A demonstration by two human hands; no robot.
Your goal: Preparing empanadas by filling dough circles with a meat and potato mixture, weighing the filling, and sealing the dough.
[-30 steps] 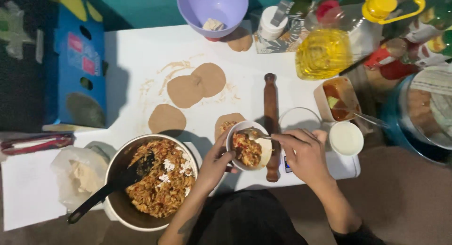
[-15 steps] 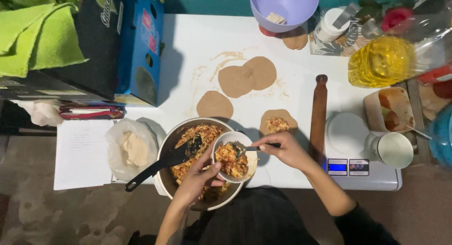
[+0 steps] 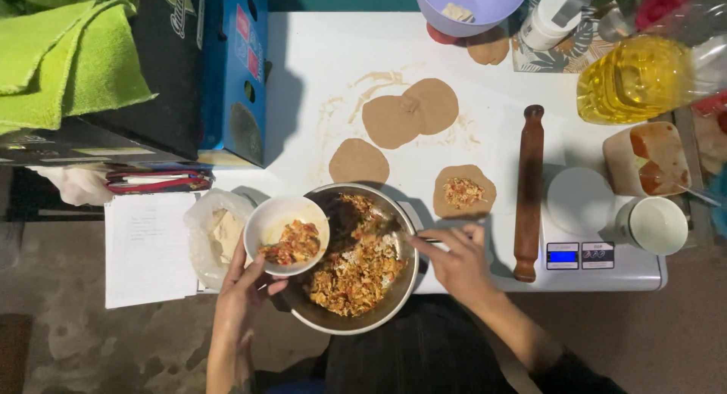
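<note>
Left hand (image 3: 241,303) grip clenched under the small white bowl (image 3: 286,235) of filling at the metal pan's (image 3: 356,258) left rim, right hand (image 3: 454,264) pinching a utensil handle at its right rim — keep bowl level, scoop small.

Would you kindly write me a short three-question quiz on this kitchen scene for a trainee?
1. True or false: the left hand holds the small white bowl with filling in it.
2. Which lies just right of the filled dough round? A) rolling pin B) oil bottle C) purple bowl
3. Fill in: the right hand rests at the rim of the large ____ bowl.

Key: 1 true; 2 A; 3 metal.
</note>
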